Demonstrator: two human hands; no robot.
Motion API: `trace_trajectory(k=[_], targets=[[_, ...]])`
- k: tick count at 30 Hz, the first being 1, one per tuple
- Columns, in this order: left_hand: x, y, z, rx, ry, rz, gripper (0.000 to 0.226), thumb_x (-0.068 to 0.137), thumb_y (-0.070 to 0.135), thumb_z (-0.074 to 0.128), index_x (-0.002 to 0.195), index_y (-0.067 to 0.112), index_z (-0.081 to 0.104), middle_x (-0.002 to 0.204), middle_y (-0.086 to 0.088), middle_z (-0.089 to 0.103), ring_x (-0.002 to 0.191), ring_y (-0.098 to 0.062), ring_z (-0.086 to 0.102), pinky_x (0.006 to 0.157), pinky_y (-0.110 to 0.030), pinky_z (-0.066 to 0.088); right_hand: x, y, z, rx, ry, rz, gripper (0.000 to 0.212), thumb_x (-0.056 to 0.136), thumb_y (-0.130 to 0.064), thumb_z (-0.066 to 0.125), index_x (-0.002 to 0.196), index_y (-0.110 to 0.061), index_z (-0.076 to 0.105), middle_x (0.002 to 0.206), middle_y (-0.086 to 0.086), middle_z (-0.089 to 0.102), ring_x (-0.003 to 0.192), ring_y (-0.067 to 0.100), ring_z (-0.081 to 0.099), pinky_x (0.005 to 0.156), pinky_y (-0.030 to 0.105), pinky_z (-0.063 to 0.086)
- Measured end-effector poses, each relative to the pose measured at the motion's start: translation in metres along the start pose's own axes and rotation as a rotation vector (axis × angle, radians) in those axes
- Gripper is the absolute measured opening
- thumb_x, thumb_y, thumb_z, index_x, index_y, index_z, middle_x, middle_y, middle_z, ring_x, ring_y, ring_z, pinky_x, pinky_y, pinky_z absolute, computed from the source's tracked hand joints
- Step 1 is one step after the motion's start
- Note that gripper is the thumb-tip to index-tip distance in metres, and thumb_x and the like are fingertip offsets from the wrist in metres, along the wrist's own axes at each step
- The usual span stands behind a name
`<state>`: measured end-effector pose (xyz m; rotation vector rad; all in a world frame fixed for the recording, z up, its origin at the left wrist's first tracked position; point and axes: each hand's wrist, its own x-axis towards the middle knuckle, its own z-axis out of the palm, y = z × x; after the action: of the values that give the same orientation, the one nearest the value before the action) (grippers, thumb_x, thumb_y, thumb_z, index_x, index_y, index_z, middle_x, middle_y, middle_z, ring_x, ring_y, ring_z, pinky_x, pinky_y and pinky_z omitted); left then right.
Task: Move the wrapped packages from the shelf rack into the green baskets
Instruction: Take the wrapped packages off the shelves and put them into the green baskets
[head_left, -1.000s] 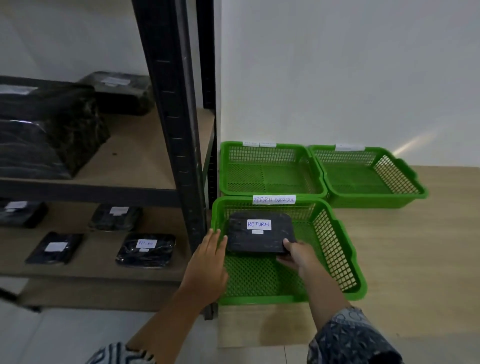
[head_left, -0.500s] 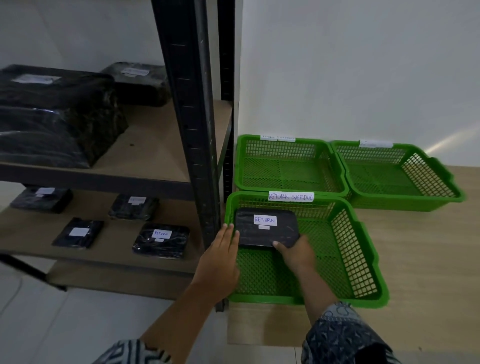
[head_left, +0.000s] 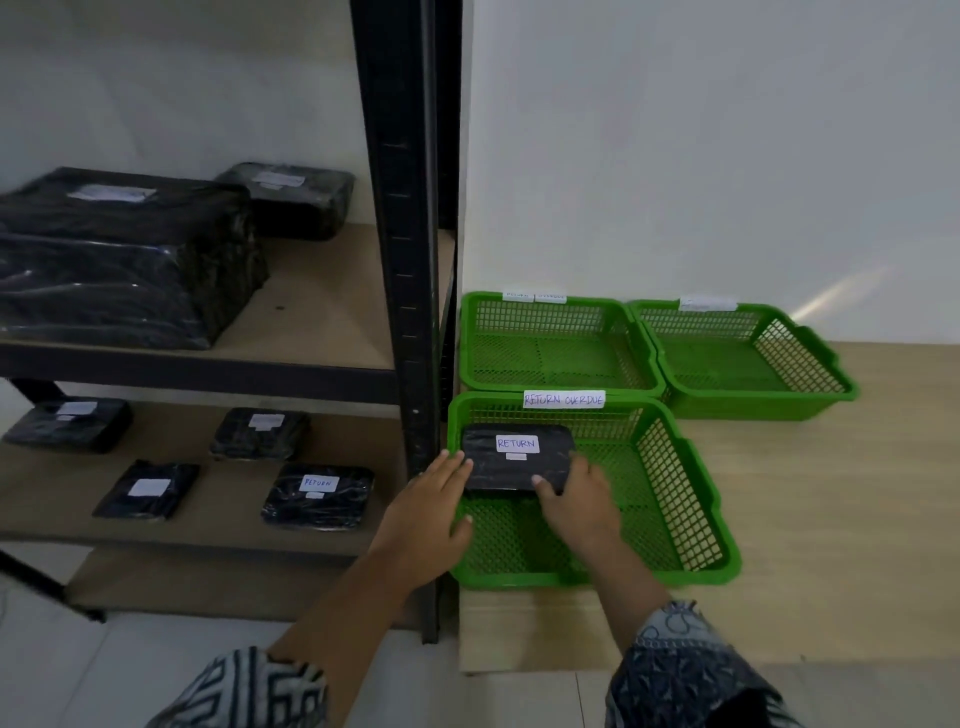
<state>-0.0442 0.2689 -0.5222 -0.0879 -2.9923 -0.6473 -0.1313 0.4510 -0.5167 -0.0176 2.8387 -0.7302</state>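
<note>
Beside the black metal shelf rack, the nearest green plastic mesh basket, labelled RETURN OVERDUE, holds the flat black wrapped package at its far left. The right hand grips the package's near right corner with curled fingers; the left hand lays straight fingers against its left edge

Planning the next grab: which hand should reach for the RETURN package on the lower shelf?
Probably left. The left hand, held flat, is beside the rack, nearest the shelf package; the right hand grips the basketed package, farther away.
</note>
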Motion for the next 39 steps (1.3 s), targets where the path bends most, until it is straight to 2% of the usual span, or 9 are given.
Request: trace_trajectory(k=[3, 7, 12, 17, 22, 26, 31, 39], targets=[[-0.011, 0.002, -0.013, 0.006, 0.014, 0.040, 0.065, 0.091, 0.029, 0.046, 0.148, 0.015, 0.018, 0.156, -0.001, 0.017, 0.143, -0.012, 0.004, 0.115, -0.033, 0.016, -0.029, -0.016, -0.007, -0.094, 0.021, -0.111, 0.070, 0.093, -0.051, 0.046, 0.148, -0.015, 0.023, 0.149, 0.009, 0.032, 0.137, 0.026, 0.033, 0.107, 0.039, 0.036], [-0.037, -0.002, -0.043, 0.057, 0.029, 0.105, 0.064, 0.090, 0.027, 0.045, 0.147, 0.012, 0.021, 0.155, -0.003, 0.019, 0.143, -0.015, 0.007, 0.116, -0.034, 0.017, -0.071, -0.044, -0.010, -0.211, 0.075, -0.244, 0.070, 0.095, -0.049, 0.041, 0.150, -0.012, 0.019, 0.157, 0.007, 0.021, 0.147, 0.024, 0.013, 0.119, 0.039, 0.019], [-0.080, -0.019, -0.097, 0.145, 0.076, 0.144, 0.064, 0.093, 0.030, 0.042, 0.148, 0.010, 0.016, 0.156, -0.005, 0.015, 0.144, -0.017, 0.004, 0.117, -0.036, 0.011, -0.129, -0.093, -0.004, -0.310, 0.115, -0.348, 0.068, 0.098, -0.046, 0.034, 0.152, -0.012, 0.012, 0.161, 0.006, 0.010, 0.149, 0.023, 0.001, 0.122, 0.041, 0.006], [-0.133, -0.046, -0.151, 0.212, 0.172, 0.137, 0.063, 0.095, 0.034, 0.040, 0.148, 0.013, 0.014, 0.156, -0.004, 0.013, 0.143, -0.016, 0.003, 0.114, -0.033, 0.003, -0.186, -0.154, 0.008, -0.312, 0.189, -0.438, 0.067, 0.098, -0.046, 0.032, 0.152, -0.012, 0.013, 0.161, 0.005, 0.010, 0.149, 0.022, 0.000, 0.121, 0.040, 0.004], [-0.183, -0.079, -0.207, 0.255, 0.232, 0.086, 0.061, 0.095, 0.033, 0.039, 0.148, 0.012, 0.016, 0.156, -0.003, 0.015, 0.143, -0.017, 0.004, 0.115, -0.036, 0.003, -0.243, -0.222, 0.023, -0.329, 0.229, -0.530, 0.071, 0.092, -0.049, 0.025, 0.152, -0.011, 0.016, 0.161, 0.006, 0.013, 0.149, 0.022, 0.003, 0.121, 0.041, 0.005], [-0.214, -0.104, -0.249, 0.334, 0.268, 0.027, 0.063, 0.095, 0.033, 0.039, 0.148, 0.013, 0.011, 0.157, -0.003, 0.010, 0.144, -0.017, 0.001, 0.115, -0.037, 0.002, -0.274, -0.271, 0.028, -0.313, 0.243, -0.594, 0.066, 0.097, -0.043, 0.034, 0.152, -0.013, 0.014, 0.161, 0.006, 0.010, 0.149, 0.022, 0.001, 0.121, 0.040, 0.004], [-0.233, -0.125, -0.306, 0.414, 0.345, -0.013, 0.063, 0.096, 0.035, 0.035, 0.148, 0.012, 0.009, 0.157, -0.003, 0.008, 0.144, -0.017, -0.002, 0.116, -0.038, 0.002, -0.290, -0.325, 0.016, -0.310, 0.295, -0.674, 0.064, 0.099, -0.045, 0.031, 0.152, -0.014, 0.015, 0.161, 0.003, 0.010, 0.149, 0.020, 0.000, 0.121, 0.040, 0.004], [-0.220, -0.132, -0.383, 0.416, 0.514, -0.026, 0.061, 0.095, 0.036, 0.036, 0.147, 0.011, 0.016, 0.155, -0.005, 0.018, 0.143, -0.019, 0.008, 0.117, -0.041, 0.007, -0.279, -0.394, -0.018, -0.297, 0.390, -0.778, 0.065, 0.098, -0.048, 0.029, 0.152, -0.013, 0.016, 0.161, 0.005, 0.012, 0.149, 0.021, 0.001, 0.120, 0.040, 0.004]])
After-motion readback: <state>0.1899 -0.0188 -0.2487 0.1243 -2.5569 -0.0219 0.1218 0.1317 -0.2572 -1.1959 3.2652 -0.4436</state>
